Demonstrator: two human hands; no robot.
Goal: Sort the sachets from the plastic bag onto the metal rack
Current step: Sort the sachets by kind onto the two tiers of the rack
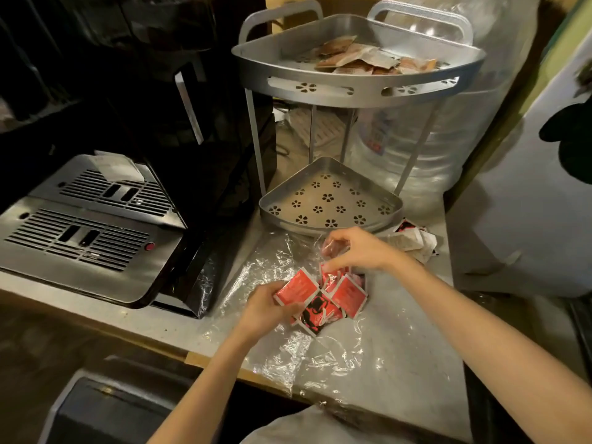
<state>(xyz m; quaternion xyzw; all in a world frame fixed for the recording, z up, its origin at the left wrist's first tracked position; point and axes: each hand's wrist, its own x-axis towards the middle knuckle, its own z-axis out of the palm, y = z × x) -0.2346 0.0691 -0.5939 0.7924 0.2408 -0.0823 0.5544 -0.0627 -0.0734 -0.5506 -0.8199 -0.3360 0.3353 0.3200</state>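
**Sorting red sachets out of a slippery bag, with an empty tier waiting**

Watching from my end, the biggest risk I see sits with the two-tier silver metal corner rack: it stands at the back of the grey counter, just beyond my hands, and a careless reach to its raised top tier could knock its thin legs. That top tier holds a loose heap of brownish-orange sachets; a red one dropped among them would undo the sorting. The lower perforated tier holds nothing I can see, so I judge it the place for the red ones.

Next, the crumpled clear plastic bag lies spread on the counter under both hands, reaching the front edge. It is slick and creased, and tugging it could slide sachets off toward the floor.

Inside its opening sits the cluster of red, black and white square sachets. My left hand is curled round several of them from the left; the fan looks loose, so some may slip out when lifted. My right hand hovers above the cluster with fingertips pinched on film or on a sachet edge, and I cannot tell which.

Smallest, a few pale sachets lie on the counter right of the rack's base, easy to overlook.
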